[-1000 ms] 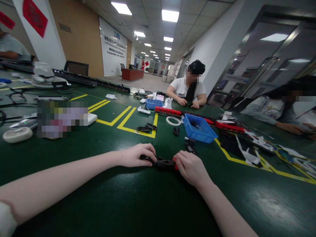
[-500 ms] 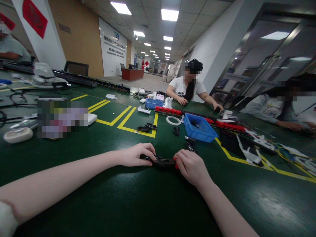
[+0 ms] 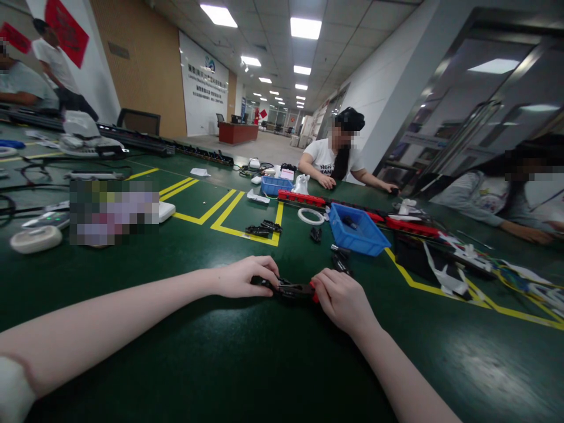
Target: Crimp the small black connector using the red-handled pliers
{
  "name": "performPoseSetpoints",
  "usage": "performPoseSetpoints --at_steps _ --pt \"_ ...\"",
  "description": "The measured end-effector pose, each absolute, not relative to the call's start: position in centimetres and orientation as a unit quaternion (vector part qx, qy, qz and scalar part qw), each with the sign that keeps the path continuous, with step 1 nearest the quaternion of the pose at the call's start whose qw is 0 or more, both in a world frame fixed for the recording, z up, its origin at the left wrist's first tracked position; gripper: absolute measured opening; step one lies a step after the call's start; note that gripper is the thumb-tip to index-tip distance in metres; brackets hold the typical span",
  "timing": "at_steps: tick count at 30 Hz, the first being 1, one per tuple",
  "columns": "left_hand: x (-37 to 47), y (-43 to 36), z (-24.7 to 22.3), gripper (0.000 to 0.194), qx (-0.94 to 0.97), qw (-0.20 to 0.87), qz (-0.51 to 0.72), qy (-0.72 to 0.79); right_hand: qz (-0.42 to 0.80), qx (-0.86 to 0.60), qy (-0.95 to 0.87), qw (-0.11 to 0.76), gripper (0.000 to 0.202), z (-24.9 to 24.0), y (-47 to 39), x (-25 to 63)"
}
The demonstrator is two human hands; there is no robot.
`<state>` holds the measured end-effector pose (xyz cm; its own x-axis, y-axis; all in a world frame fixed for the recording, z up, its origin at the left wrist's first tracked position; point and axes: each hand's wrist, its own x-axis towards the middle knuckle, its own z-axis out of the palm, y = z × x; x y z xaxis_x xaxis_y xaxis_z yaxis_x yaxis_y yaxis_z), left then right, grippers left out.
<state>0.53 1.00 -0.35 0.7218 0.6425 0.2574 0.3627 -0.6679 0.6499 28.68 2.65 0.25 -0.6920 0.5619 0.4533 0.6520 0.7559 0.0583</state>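
Note:
My left hand (image 3: 247, 276) pinches a small black part (image 3: 282, 288) between thumb and fingers, just above the green tabletop (image 3: 229, 364). My right hand (image 3: 346, 299) is wrapped round the red handles of pliers (image 3: 304, 289), whose dark jaws point left and meet the black part. Whether the jaws grip it I cannot tell. Beyond my right hand lie black pieces (image 3: 342, 264), one with a metallic end. Farther off are a small black piece (image 3: 315, 235) and a pair of black parts (image 3: 263, 228) by the yellow tape.
A blue bin (image 3: 359, 235) stands beyond my right hand, beside a white ring (image 3: 311, 217). Red strips (image 3: 302, 197) run behind it. White parts and cables (image 3: 524, 279) lie at the right. Across the table sits a person (image 3: 337, 153); a white device (image 3: 36, 239) lies left.
My hands hold nearly the same pose with the pliers and black part. A standing person has appeared at the far left, and the person opposite has shifted an arm slightly.

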Motion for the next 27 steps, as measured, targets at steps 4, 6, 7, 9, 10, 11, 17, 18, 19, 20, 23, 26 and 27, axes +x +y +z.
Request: performPoseSetpoints --at_steps 4,6,7,9,10,11,17,18,19,20,23,26,27 --pt "0.5 1.08 -0.4 0.019 0.881 0.293 0.237 0.286 -0.109 -0.334 -0.913 0.206 0.038 0.45 2.57 28.68" --pt "0.48 1.12 -0.47 0.02 0.881 0.293 0.238 0.285 -0.109 -0.336 -0.913 0.205 0.038 0.6 2.6 28.79" --pt "0.47 1.15 -0.52 0.02 0.881 0.292 0.24 0.284 -0.109 -0.336 -0.913 0.204 0.038 0.66 2.63 28.87" --pt "0.46 1.2 -0.63 0.02 0.882 0.29 0.244 0.28 -0.11 -0.336 -0.913 0.203 0.038 0.73 2.72 29.03" --pt "0.46 1.21 -0.66 0.02 0.883 0.288 0.245 0.279 -0.11 -0.335 -0.914 0.202 0.038 0.72 2.77 29.1" --pt "0.46 1.22 -0.68 0.02 0.883 0.287 0.245 0.278 -0.111 -0.335 -0.914 0.201 0.038 0.69 2.82 29.15" --pt "0.53 0.98 -0.4 0.019 0.883 0.285 0.245 0.28 -0.113 -0.332 -0.914 0.202 0.039 0.4 2.86 29.1" --pt "0.55 0.92 -0.33 0.019 0.884 0.283 0.244 0.282 -0.113 -0.333 -0.914 0.204 0.039 0.38 2.82 29.08" --pt "0.55 0.88 -0.27 0.019 0.884 0.281 0.242 0.284 -0.113 -0.334 -0.913 0.206 0.039 0.38 2.77 29.05" --pt "0.56 0.84 -0.24 0.019 0.885 0.278 0.241 0.285 -0.113 -0.334 -0.912 0.207 0.039 0.39 2.72 29.02" --pt "0.55 0.85 -0.27 0.019 0.886 0.275 0.24 0.287 -0.114 -0.333 -0.913 0.207 0.038 0.47 2.57 28.9" --pt "0.54 0.95 -0.4 0.018 0.885 0.276 0.24 0.287 -0.117 -0.33 -0.915 0.203 0.037 0.55 2.5 28.75" --pt "0.54 0.98 -0.44 0.018 0.885 0.276 0.242 0.286 -0.118 -0.329 -0.915 0.202 0.037 0.56 2.5 28.7"
